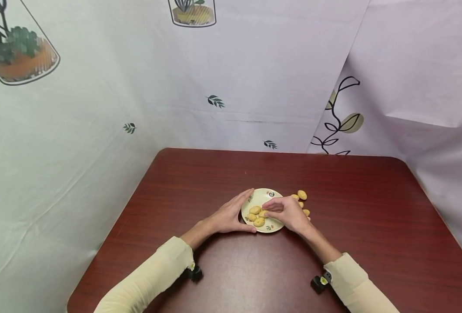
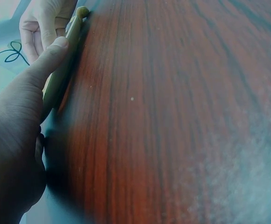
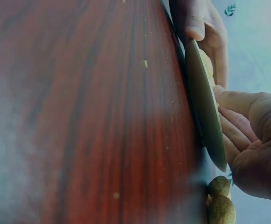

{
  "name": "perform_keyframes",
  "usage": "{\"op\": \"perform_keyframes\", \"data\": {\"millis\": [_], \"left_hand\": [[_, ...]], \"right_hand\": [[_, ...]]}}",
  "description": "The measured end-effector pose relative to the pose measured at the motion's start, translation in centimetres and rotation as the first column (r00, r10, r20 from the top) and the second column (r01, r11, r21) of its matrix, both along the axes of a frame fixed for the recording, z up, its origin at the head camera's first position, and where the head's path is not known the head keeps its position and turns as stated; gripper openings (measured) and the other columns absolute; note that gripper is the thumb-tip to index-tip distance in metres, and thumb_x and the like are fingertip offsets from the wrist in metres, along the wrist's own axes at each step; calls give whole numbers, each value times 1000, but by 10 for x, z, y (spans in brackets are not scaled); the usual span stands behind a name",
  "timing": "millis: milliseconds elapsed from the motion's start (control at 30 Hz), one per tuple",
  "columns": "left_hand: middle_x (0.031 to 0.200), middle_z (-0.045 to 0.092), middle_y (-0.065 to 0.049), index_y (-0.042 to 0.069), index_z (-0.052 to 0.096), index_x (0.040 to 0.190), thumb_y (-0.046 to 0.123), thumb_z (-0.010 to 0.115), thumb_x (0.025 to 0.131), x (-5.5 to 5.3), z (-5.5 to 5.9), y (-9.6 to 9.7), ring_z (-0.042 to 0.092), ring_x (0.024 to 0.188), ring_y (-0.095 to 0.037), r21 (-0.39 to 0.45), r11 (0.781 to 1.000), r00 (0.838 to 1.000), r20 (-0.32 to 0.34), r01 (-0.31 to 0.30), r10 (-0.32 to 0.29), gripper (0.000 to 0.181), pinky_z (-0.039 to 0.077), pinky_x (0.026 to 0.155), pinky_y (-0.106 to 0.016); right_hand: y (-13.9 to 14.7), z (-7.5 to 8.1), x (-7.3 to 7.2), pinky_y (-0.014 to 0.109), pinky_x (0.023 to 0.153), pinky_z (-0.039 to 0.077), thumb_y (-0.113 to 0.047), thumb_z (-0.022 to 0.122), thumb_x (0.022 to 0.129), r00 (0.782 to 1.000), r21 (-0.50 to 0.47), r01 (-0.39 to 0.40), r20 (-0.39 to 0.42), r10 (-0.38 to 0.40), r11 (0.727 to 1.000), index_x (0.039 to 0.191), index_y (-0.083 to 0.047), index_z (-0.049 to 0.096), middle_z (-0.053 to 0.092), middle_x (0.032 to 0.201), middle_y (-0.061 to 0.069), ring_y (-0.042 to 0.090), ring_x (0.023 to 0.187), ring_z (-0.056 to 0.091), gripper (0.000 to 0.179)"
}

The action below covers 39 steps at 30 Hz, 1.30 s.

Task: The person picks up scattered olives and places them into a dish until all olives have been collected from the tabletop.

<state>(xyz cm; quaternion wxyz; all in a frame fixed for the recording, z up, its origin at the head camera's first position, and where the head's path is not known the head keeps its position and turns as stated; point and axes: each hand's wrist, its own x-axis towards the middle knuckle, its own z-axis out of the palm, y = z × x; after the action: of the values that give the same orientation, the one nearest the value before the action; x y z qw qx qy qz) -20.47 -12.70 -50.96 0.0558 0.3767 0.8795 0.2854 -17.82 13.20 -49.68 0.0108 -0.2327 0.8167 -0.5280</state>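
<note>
A pale round plate (image 1: 276, 198) with small printed motifs holds several small yellow potatoes (image 1: 255, 210). My left hand (image 1: 231, 216) spans the plate's left side with fingers straight and spread, its thumb at the near rim. In the left wrist view that thumb (image 2: 51, 56) rests on the rim. My right hand (image 1: 287, 212) reaches over the plate from the right and pinches a small potato (image 1: 263, 214) among the others. In the right wrist view the right thumb (image 3: 238, 100) is at the potatoes, and the plate's edge hides part of the fingers.
More small potatoes (image 1: 302, 194) lie on the dark red wooden table (image 1: 199, 178) just right of the plate, partly behind the right hand. Two of them (image 3: 221, 210) show at the bottom of the right wrist view. Patterned cloth (image 1: 254, 78) hangs behind the table.
</note>
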Motion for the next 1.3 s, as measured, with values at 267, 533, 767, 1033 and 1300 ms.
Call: {"op": "perform_keyframes", "data": {"millis": [267, 533, 767, 1033, 1300], "left_hand": [[176, 22, -8, 8, 14, 171, 54, 91, 80, 0, 0, 0, 23, 160, -22, -1, 1000, 1000, 4, -4, 4, 128, 28, 126, -46], [176, 20, -7, 8, 12, 171, 56, 90, 81, 0, 1, 0, 21, 160, -20, -22, 1000, 1000, 10, -1, 1, 128, 26, 127, -44], [176, 20, -8, 8, 12, 171, 56, 90, 81, 1, 2, 0, 21, 160, -20, -23, 1000, 1000, 13, -2, 3, 128, 26, 127, -45], [176, 21, -8, 9, 13, 171, 55, 91, 81, 1, 1, 0, 22, 160, -22, -11, 1000, 1000, 4, -3, 3, 128, 28, 126, -47], [175, 23, -7, 8, 14, 171, 54, 91, 80, 0, 0, 0, 24, 159, -21, 0, 1000, 1000, -8, -5, 5, 128, 30, 125, -45]], "right_hand": [[1, 1, 0, 26, 81, 61, 2, 83, 89, 1000, 5, 3, 14, -3, 1000, 108, 3, 80, 81, 101, 11, 26, 95, 79, 19], [4, -1, -1, 28, 82, 62, 4, 81, 90, 1000, -35, -5, 24, 6, 999, 111, 8, 78, 80, 103, 18, 32, 97, 79, 22], [5, 0, 0, 26, 83, 61, 5, 81, 90, 998, -65, 9, 61, -5, 998, 113, 7, 78, 80, 105, 18, 34, 100, 78, 23], [8, 6, 3, 25, 84, 61, 8, 79, 90, 999, -90, 28, 44, -24, 996, 114, 9, 77, 79, 107, 20, 36, 101, 77, 24], [14, 5, 1, 24, 86, 59, 3, 80, 92, 998, -107, 62, 38, -58, 992, 116, 5, 78, 79, 110, 18, 32, 102, 77, 24]]}}
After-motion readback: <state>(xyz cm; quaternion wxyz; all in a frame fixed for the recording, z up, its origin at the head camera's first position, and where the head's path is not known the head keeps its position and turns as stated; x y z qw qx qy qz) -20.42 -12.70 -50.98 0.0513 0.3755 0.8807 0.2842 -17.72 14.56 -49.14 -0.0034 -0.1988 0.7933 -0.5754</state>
